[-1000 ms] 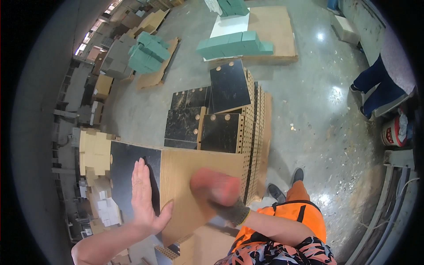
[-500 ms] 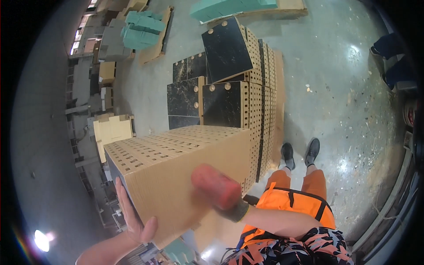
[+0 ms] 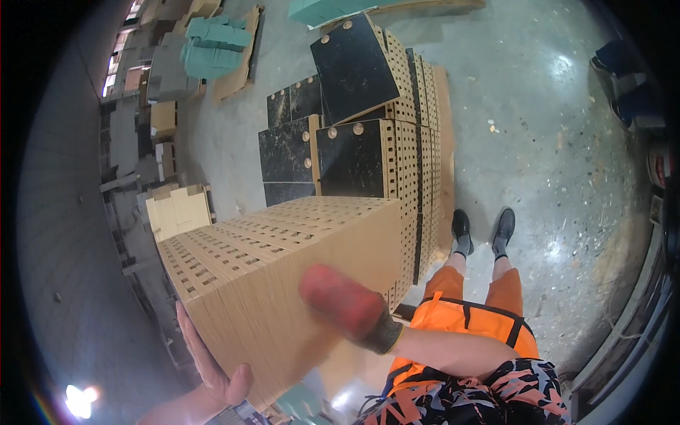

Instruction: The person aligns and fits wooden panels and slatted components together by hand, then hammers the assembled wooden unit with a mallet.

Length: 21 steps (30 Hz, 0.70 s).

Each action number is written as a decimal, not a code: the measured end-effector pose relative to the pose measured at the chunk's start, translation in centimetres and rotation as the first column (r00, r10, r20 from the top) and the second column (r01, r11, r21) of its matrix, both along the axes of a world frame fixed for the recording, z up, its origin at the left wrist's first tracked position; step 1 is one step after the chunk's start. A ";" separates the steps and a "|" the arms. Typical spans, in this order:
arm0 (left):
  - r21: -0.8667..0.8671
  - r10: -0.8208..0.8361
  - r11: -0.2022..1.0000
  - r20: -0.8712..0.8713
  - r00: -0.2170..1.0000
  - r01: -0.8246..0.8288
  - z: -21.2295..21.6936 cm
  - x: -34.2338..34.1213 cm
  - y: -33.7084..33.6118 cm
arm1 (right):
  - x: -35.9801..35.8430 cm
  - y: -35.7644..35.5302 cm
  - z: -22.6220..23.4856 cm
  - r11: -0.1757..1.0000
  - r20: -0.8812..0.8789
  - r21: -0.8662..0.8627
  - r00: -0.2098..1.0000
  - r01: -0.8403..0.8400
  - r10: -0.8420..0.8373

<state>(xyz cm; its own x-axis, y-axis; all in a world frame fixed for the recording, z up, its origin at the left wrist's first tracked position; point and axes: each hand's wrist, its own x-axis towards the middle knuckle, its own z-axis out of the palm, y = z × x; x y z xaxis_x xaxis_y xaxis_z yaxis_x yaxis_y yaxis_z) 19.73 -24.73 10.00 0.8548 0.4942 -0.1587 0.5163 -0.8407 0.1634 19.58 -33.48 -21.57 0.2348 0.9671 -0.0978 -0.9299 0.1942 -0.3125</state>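
Note:
A thick stack of wood-toned panels (image 3: 283,304) fills the middle, its plain face toward me and rows of slots along the layered upper edges. My left hand (image 3: 212,368) is bare, its fingers stretched along the stack's left side and its thumb by the near face. Over the plain face is my right hand (image 3: 347,304), in a work glove with a dark grey cuff (image 3: 388,334). A rounded red shape covers its fingers; blur hides whether this is the glove's coating or something held.
Black marble-patterned panels (image 3: 350,159) with round holes stand stacked just beyond. Cardboard (image 3: 177,212) lies left, and green-wrapped bundles (image 3: 216,49) rest on a board farther back. My shoes (image 3: 503,227) are on the grey floor at right; another person's shoes (image 3: 620,106) show at the right edge.
The view has shifted slightly. My right hand has moved a little leftward with the red shape, still over the panel face. My left hand stays against the stack's side.

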 end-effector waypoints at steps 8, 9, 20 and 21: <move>0.064 -0.014 0.998 -0.023 1.000 0.015 0.5 -0.4 0.1 | 3.2 -2.3 1.9 0.993 0.508 -0.085 0.861 0.076 -0.022; 0.062 -0.016 0.998 -0.012 1.000 0.016 0.4 -0.1 0.0 | 4.6 -2.5 2.7 0.991 0.601 -0.085 0.799 0.106 -0.034; 0.107 -0.073 0.991 -0.037 0.997 0.077 0.3 0.8 0.1 | 9.2 -3.2 1.8 0.888 0.926 -0.143 0.375 0.437 -0.035; 0.116 -0.053 0.991 -0.070 0.996 0.061 1.3 1.1 -0.5 | 9.5 -3.7 2.0 0.858 0.830 -0.413 0.513 0.304 0.218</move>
